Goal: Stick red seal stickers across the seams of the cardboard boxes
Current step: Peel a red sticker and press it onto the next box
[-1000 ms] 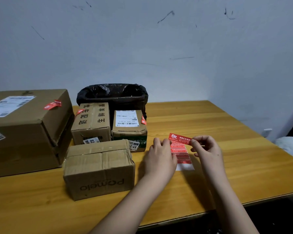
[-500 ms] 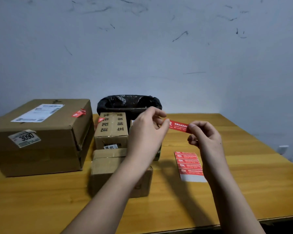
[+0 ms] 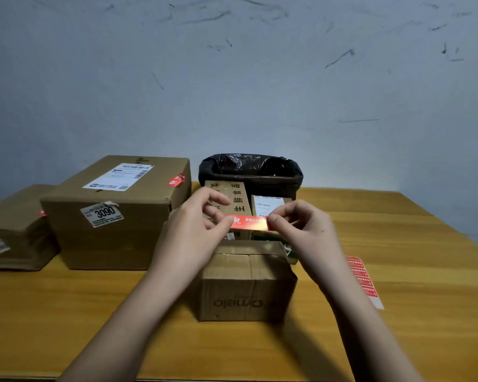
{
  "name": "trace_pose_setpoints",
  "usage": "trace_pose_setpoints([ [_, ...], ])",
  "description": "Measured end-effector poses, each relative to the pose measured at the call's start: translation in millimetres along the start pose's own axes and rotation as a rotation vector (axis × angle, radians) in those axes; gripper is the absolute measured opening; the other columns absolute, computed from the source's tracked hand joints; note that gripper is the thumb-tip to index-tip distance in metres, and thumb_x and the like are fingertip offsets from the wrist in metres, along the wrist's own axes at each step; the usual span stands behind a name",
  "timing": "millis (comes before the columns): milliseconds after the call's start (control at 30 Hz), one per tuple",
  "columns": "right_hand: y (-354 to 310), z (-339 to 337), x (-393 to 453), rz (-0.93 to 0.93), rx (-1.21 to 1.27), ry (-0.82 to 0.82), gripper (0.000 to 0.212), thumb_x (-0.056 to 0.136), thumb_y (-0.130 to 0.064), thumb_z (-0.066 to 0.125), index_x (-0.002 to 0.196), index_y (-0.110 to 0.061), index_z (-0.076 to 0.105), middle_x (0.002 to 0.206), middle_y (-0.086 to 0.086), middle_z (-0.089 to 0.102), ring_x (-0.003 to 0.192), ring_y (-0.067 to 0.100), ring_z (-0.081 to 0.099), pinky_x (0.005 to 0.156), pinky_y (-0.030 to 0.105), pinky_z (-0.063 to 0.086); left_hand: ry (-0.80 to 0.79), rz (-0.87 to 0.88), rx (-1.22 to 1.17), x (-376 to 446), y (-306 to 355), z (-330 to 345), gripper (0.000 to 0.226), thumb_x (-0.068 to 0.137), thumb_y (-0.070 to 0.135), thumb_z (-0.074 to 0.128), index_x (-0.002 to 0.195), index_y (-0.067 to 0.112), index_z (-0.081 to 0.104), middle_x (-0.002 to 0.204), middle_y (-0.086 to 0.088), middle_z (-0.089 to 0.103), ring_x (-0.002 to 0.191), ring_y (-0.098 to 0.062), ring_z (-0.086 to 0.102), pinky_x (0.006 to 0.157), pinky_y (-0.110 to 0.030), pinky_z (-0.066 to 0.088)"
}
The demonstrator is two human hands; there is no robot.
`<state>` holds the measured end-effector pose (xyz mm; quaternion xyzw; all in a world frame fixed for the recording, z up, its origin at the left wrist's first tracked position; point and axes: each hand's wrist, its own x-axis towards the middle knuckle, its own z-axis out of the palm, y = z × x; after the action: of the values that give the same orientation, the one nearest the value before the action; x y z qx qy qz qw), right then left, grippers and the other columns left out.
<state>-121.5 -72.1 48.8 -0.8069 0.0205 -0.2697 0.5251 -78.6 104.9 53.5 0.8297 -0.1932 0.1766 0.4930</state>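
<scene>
A red seal sticker point(image 3: 248, 222) is stretched between my two hands above the small Pomelo box point(image 3: 246, 282). My left hand point(image 3: 196, 230) pinches its left end and my right hand point(image 3: 304, 230) pinches its right end. The box's top seam point(image 3: 249, 254) lies just below the sticker. Behind it stand a box with black characters point(image 3: 232, 199) and a box with a white label point(image 3: 268, 205). The large box point(image 3: 116, 213) at the left carries a red sticker point(image 3: 176, 180) on its top edge. The sticker sheet point(image 3: 363, 279) lies on the table at the right.
A bin lined with a black bag point(image 3: 250, 169) stands at the back against the wall. Another cardboard box point(image 3: 14, 230) sits at the far left. The wooden table point(image 3: 398, 312) has bare surface to the right and along its front edge.
Both hands have carried the sticker from above the sheet leftward over the Pomelo box. The view has shifted, so the sheet now lies farther right.
</scene>
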Motion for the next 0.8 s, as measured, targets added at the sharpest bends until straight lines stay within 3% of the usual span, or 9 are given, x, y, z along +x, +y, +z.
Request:
trace_pose_setpoints([
  [200, 8.5, 8.0, -9.7, 0.031, -0.214, -0.061, 0.013, 0.082, -0.025, 0.071, 0.070, -0.025, 0.066, 0.061, -0.014, 0.062, 0.058, 0.002, 0.055, 0.062, 0.032, 0.048, -0.066, -0.036, 0.202, -17.3, -8.6, -6.7, 0.025, 0.084, 0.027, 0.069, 0.097, 0.039, 0.052, 0.071, 0.015, 0.062, 0.063, 0.000, 0.058, 0.063, -0.028, 0.051],
  [367, 9.5, 9.1, -10.5, 0.050, -0.312, -0.094, 0.016, 0.085, -0.031, 0.068, 0.070, -0.024, 0.064, 0.061, -0.009, 0.062, 0.062, 0.004, 0.057, 0.065, 0.036, 0.050, -0.113, -0.041, 0.289, -22.2, -7.0, -4.9, 0.028, 0.083, 0.032, 0.066, 0.099, 0.042, 0.046, 0.070, 0.017, 0.060, 0.067, 0.004, 0.054, 0.081, -0.035, 0.049],
  [500, 9.8, 8.6, -9.8, 0.042, -0.341, -0.110, 0.018, 0.084, -0.029, 0.070, 0.068, -0.024, 0.063, 0.063, -0.009, 0.060, 0.064, 0.005, 0.056, 0.066, 0.034, 0.047, -0.133, -0.049, 0.325, -19.6, -5.1, -7.0, 0.030, 0.084, 0.034, 0.066, 0.102, 0.042, 0.044, 0.070, 0.017, 0.060, 0.070, 0.005, 0.053, 0.087, -0.037, 0.047],
  [800, 12.7, 10.6, -9.8, 0.022, -0.343, -0.101, 0.015, 0.082, -0.030, 0.071, 0.070, -0.024, 0.065, 0.066, -0.007, 0.060, 0.067, 0.008, 0.056, 0.067, 0.034, 0.045, -0.054, -0.026, 0.354, -19.6, -5.4, -1.0, 0.021, 0.087, 0.039, 0.062, 0.100, 0.041, 0.046, 0.067, 0.014, 0.058, 0.067, 0.004, 0.051, 0.080, -0.031, 0.041],
])
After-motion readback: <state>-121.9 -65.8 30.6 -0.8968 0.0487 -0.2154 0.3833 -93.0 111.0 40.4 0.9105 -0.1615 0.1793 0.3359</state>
